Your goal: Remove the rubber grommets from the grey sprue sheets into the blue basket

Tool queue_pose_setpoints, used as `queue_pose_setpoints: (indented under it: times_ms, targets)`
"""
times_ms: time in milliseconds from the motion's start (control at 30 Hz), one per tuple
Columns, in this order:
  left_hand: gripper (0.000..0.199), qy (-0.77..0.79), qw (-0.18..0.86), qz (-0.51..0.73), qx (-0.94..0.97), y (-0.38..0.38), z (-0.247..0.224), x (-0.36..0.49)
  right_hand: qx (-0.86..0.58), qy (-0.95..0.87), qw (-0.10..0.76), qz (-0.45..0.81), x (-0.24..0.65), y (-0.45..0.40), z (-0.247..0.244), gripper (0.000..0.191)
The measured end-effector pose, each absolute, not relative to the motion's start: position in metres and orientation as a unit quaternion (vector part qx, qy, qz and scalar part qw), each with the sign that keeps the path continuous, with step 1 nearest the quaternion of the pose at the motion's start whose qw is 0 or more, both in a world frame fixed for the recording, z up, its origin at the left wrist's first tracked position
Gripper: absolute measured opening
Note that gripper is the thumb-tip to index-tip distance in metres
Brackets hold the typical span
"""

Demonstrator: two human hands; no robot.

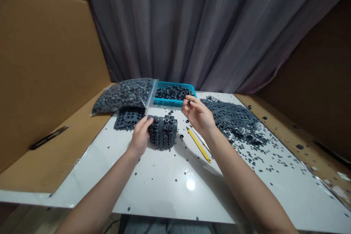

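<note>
My left hand (pixel 140 135) grips the left edge of a dark grey rubber sheet (pixel 163 133), which is bent into a curve and covered with rows of raised rings. My right hand (pixel 199 114) is lifted to the right of the sheet, apart from it. Between its thumb and fingertips is a small black rubber piece (pixel 189 102); its exact shape is too small to tell. A yellow craft knife (pixel 198 144) and a thin pointed tool (pixel 201 136) lie on the table below my right hand.
A clear zip bag (pixel 124 95) full of small dark pieces leans over a perforated sheet (pixel 129 118). Behind stands a blue basket (pixel 175 102) of black pieces. Stacked punched sheets (pixel 230 112) and scattered bits (pixel 255 150) cover the right. A dark cutter (pixel 49 138) lies on cardboard at left.
</note>
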State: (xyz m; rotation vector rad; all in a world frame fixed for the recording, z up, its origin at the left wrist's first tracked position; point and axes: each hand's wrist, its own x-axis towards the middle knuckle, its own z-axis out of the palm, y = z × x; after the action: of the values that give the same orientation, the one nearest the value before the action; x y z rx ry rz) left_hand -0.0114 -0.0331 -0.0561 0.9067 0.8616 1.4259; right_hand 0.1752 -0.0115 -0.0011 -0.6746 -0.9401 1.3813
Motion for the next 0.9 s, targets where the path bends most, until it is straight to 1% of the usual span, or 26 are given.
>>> queue_pose_setpoints:
  times_ms: [100, 167, 233, 300, 367, 433, 533, 633, 767, 900]
  targets:
    - [0.015, 0.365, 0.603, 0.567, 0.427, -0.034, -0.056, -0.01, -0.317, -0.386, 0.571, 0.651, 0.172, -0.013, -0.005, 0.023]
    - [0.016, 0.372, 0.594, 0.554, 0.448, -0.034, -0.057, -0.01, -0.344, -0.385, 0.533, 0.67, 0.168, -0.013, -0.01, 0.018]
    - [0.017, 0.387, 0.581, 0.548, 0.461, -0.035, -0.057, -0.009, -0.381, -0.424, 0.511, 0.643, 0.165, -0.014, -0.014, 0.009]
    - [0.019, 0.404, 0.575, 0.531, 0.474, -0.036, -0.057, -0.007, -0.428, -0.531, 0.493, 0.541, 0.162, -0.017, -0.017, 0.002]
    - [0.02, 0.411, 0.574, 0.512, 0.489, -0.037, -0.057, -0.006, -0.457, -0.669, 0.443, 0.383, 0.16, -0.021, -0.019, 0.009]
    - [0.02, 0.407, 0.571, 0.503, 0.505, -0.039, -0.056, -0.005, -0.458, -0.772, 0.365, 0.245, 0.158, -0.026, -0.02, 0.013]
    - [0.02, 0.406, 0.552, 0.499, 0.531, -0.04, -0.055, -0.003, -0.461, -0.84, 0.257, 0.129, 0.157, -0.032, -0.02, 0.012]
    - [0.02, 0.426, 0.51, 0.506, 0.551, -0.04, -0.057, -0.003, -0.467, -0.862, 0.191, 0.05, 0.156, -0.033, -0.019, 0.015]
    - [0.023, 0.427, 0.489, 0.507, 0.567, -0.038, -0.062, -0.005, -0.477, -0.863, 0.164, 0.023, 0.154, -0.034, -0.019, 0.02]
    - [0.024, 0.428, 0.47, 0.509, 0.58, -0.037, -0.064, -0.007, -0.45, -0.868, 0.187, 0.09, 0.153, -0.034, -0.019, 0.018]
